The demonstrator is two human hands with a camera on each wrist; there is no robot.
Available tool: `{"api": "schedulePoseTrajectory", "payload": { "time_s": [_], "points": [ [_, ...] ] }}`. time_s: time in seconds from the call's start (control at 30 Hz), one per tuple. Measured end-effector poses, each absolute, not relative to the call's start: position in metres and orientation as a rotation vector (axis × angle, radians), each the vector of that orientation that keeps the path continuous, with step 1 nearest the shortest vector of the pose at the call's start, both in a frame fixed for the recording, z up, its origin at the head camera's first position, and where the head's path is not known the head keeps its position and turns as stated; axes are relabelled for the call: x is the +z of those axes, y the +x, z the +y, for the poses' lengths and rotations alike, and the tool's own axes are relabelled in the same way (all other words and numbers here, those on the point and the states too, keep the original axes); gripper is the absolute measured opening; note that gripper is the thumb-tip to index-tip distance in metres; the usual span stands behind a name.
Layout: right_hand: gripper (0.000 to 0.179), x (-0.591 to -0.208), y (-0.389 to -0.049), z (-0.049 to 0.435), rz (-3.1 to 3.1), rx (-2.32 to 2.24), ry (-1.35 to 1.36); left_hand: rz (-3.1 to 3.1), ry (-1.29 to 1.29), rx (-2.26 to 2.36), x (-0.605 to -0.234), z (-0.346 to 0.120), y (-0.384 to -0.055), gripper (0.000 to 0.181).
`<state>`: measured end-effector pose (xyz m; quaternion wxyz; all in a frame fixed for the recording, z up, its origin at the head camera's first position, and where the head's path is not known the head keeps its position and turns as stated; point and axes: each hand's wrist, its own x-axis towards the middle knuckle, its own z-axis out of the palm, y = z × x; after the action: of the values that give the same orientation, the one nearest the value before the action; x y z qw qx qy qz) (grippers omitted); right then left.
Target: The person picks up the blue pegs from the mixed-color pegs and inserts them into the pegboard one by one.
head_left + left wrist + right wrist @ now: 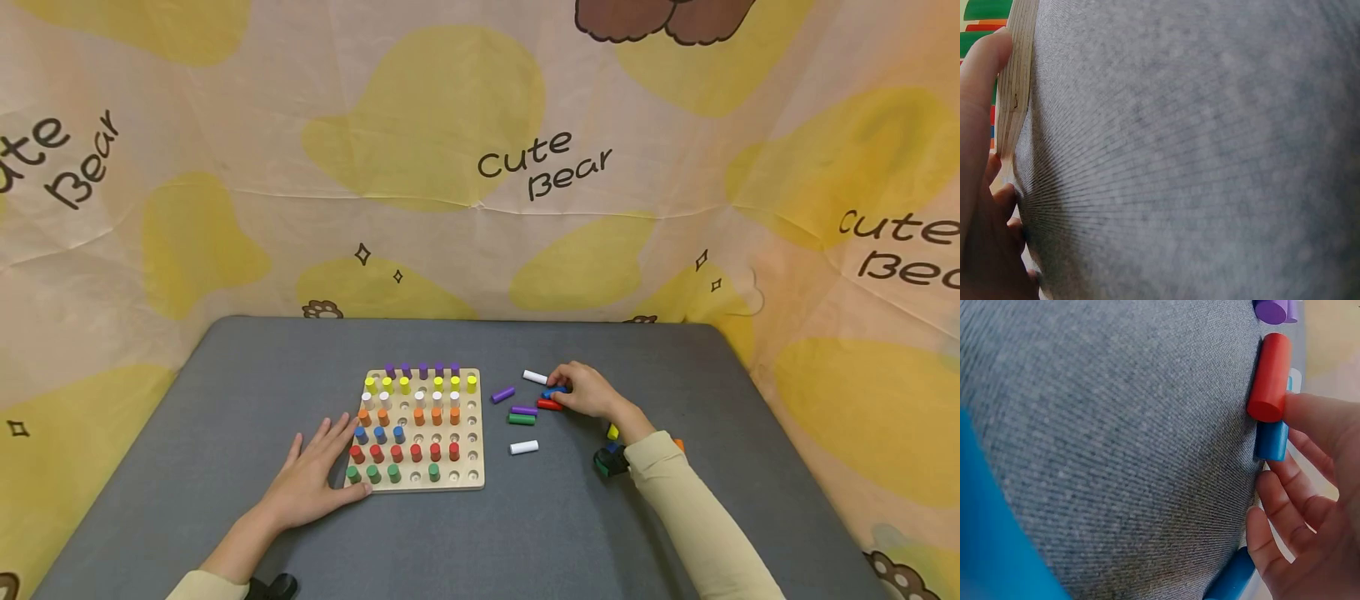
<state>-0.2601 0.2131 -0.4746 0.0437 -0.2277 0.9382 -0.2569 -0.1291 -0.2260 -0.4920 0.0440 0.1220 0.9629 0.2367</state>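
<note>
A wooden pegboard [478,433] lies on the table, with rows of coloured pegs standing in its holes. My left hand [309,483] rests at its left side, fingers spread along the edge and thumb on the near left corner, by a green peg [352,474]. Right of the board, my right hand [588,392] pinches a blue peg [1271,440] lying on the table between thumb and fingers. A red peg [550,405] lies right beside that blue one, close to the thumb. The fingertips on the far side are partly hidden.
Loose around the right hand lie a white peg [535,377], purple pegs [503,395], a green peg [522,420] and another white peg [524,447]. More pegs, including a yellow one [612,432], lie partly hidden under the right forearm. A patterned cloth [420,125] hangs behind the table.
</note>
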Motion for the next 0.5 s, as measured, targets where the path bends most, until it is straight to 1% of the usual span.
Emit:
{"api": "schedulePoseTrajectory", "payload": {
  "time_s": [0.5],
  "points": [
    [0.013,-0.4749,-0.2574,0.2105,2.877,-0.785,-0.732,2.948,0.373,0.716,-0.4909,-0.2250,-0.1282,0.100]
  ]
}}
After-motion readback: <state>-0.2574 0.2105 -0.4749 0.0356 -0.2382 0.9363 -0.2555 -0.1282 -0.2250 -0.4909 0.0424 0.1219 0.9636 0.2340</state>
